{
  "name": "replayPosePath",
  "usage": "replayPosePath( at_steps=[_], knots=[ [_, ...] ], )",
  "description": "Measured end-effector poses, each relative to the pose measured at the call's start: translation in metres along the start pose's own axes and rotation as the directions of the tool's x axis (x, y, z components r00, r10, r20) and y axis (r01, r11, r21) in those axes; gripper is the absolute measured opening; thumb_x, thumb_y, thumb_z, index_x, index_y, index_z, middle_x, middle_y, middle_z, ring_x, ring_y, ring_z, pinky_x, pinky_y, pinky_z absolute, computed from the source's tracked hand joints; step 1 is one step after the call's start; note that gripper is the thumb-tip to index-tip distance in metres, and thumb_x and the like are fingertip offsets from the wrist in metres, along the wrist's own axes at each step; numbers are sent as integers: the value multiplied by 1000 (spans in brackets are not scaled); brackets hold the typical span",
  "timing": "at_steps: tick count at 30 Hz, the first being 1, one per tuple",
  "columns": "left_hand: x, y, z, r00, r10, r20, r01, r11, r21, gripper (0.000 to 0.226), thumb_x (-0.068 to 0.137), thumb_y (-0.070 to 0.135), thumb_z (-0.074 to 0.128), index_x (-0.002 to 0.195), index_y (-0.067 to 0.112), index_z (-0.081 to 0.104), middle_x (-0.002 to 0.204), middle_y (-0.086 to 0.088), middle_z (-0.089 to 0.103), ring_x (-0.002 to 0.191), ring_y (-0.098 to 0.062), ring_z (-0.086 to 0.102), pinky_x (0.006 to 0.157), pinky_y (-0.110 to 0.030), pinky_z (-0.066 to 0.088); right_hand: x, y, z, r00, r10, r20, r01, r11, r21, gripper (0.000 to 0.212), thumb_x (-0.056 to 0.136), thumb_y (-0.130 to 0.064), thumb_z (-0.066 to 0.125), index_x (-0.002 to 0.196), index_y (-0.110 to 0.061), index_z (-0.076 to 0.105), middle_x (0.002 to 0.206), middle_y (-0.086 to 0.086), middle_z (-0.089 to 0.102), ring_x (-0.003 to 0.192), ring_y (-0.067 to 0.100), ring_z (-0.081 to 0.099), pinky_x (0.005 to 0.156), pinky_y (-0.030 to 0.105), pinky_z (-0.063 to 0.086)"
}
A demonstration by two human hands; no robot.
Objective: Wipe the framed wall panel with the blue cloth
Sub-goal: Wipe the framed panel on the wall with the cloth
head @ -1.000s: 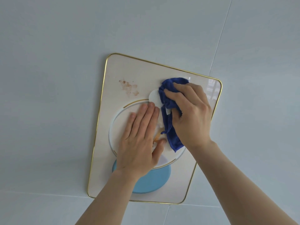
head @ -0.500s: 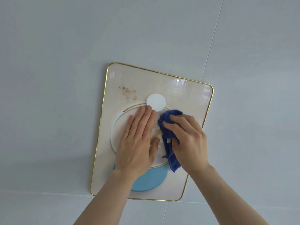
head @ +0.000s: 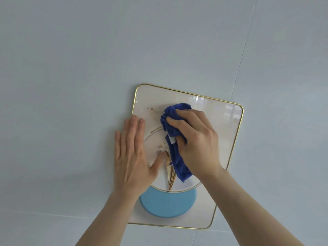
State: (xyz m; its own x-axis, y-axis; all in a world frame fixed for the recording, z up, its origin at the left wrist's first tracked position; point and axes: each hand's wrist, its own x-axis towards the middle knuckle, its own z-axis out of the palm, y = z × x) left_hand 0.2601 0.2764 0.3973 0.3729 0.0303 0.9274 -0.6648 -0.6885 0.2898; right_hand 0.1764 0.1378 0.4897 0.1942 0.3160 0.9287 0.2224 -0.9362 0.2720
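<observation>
The framed wall panel point(head: 221, 121) is cream with a thin gold rim, a gold ring, a light blue disc point(head: 166, 205) low down and a dried-flower motif. My right hand point(head: 197, 144) is bunched around the dark blue cloth point(head: 170, 125) and presses it on the panel's upper middle; a tail of cloth hangs below the palm. Just left of the cloth a faint brownish stain point(head: 150, 109) shows. My left hand point(head: 131, 155) lies flat, fingers together, over the panel's left rim, half on the wall.
Pale grey wall tiles point(head: 71, 68) surround the panel, with thin grout lines running up at the right and across below the frame. Nothing else hangs nearby.
My right hand has swept the cloth up and left onto the stained area. My left hand slid left from the ring to the panel's left rim. The stain looks fainter and smaller.
</observation>
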Motion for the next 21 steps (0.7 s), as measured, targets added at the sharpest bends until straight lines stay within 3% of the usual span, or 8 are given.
replayPosePath(
  at_steps=[4,12,17,21],
  knots=[
    [-1,-15,7,1000,8,14,-8,1000,18,113,84,68,61,164,9,7,173,-8,14,161,-22,9,131,-46,11,5,-2,25,994,-78,80,81,996,-33,33,86,-8,58,113,-14,77,124,6,73,128,35,60,92,49,59],
    [-3,-23,19,999,37,-11,-38,999,-34,112,86,71,62,164,8,11,173,-8,13,162,-22,6,131,-46,10,20,-9,59,996,-7,-85,11,999,51,34,83,10,67,109,-7,79,124,10,74,122,36,62,95,45,56],
    [-1,-23,19,999,48,-15,-48,999,-10,119,82,81,57,163,5,13,173,-10,15,162,-23,7,131,-47,13,41,-21,69,993,-47,-109,53,997,54,26,86,4,69,107,-9,79,123,6,75,123,32,62,96,40,56],
    [-2,-23,20,999,42,-19,-42,999,-6,121,81,81,61,163,4,16,172,-10,16,162,-23,8,131,-47,14,41,-21,63,988,-121,-93,121,993,-4,25,92,-7,60,108,-9,78,118,6,76,120,33,64,90,43,58]
  ],
)
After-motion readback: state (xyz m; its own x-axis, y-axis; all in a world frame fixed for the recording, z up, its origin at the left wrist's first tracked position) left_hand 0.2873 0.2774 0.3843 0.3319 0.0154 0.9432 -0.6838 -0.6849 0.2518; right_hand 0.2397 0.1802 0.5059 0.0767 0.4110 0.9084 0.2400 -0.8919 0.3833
